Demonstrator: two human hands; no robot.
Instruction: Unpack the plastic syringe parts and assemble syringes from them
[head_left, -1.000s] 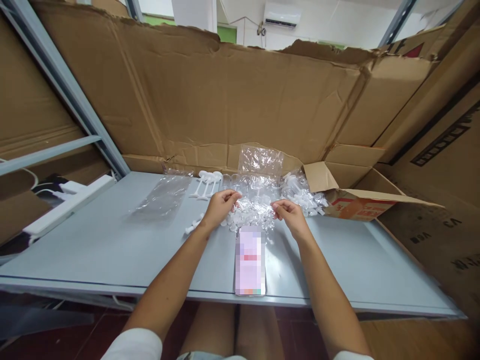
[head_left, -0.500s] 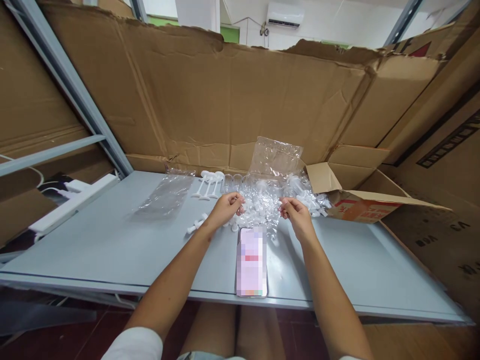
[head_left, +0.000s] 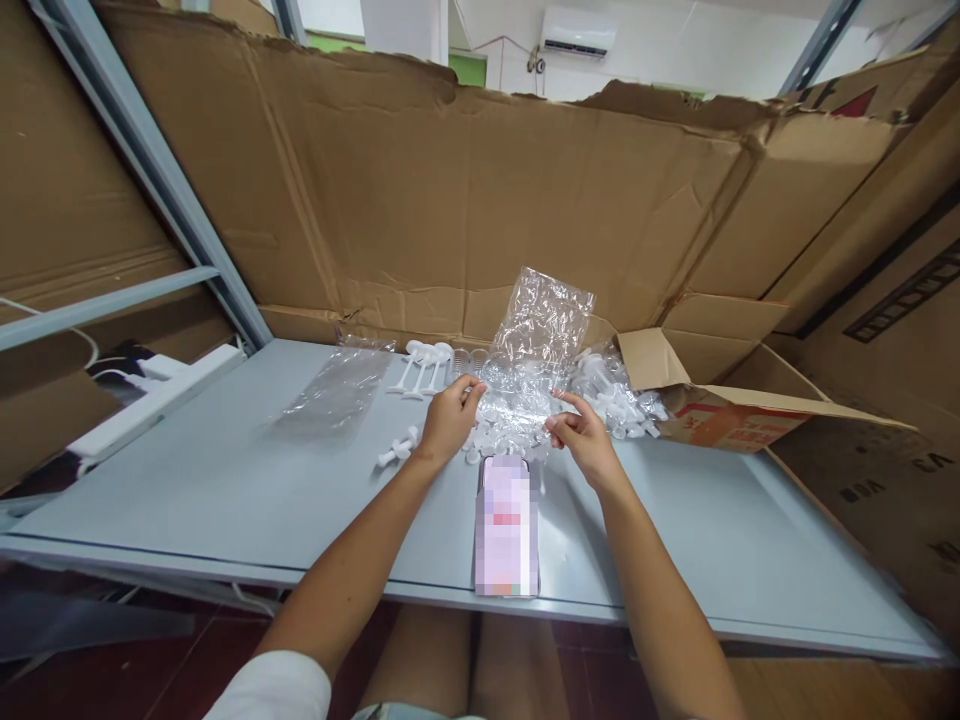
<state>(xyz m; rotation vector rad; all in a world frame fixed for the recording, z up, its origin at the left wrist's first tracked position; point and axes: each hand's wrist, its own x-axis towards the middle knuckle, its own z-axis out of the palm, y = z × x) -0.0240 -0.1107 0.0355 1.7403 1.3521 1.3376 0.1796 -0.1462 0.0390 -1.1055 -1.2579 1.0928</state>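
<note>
A clear plastic bag [head_left: 544, 318] stands up from the middle of the table, crinkled and shiny. My left hand [head_left: 452, 418] pinches its left side between thumb and fingers. On the other side, my right hand [head_left: 583, 436] has its thumb and curled fingers closed at the bag's right side, with the index finger stretched out. Beneath and around the bag lie small white plastic parts [head_left: 496, 440], partly hidden by the film. White plunger-like pieces [head_left: 426, 370] stand behind my left hand, and a few more white pieces [head_left: 397, 447] lie to its left.
A phone [head_left: 507, 530] lies at the table's front edge between my arms. Flat plastic bags [head_left: 330, 395] rest at left, near a white power strip [head_left: 154, 400]. Bagged white parts [head_left: 619, 400] and an open cardboard box [head_left: 739, 415] are at right. Cardboard [head_left: 480, 190] walls the back.
The bag's upper part has become more crinkled and tilted. My left hand has risen slightly; my right hand has shifted left, its index finger now stretched out.
</note>
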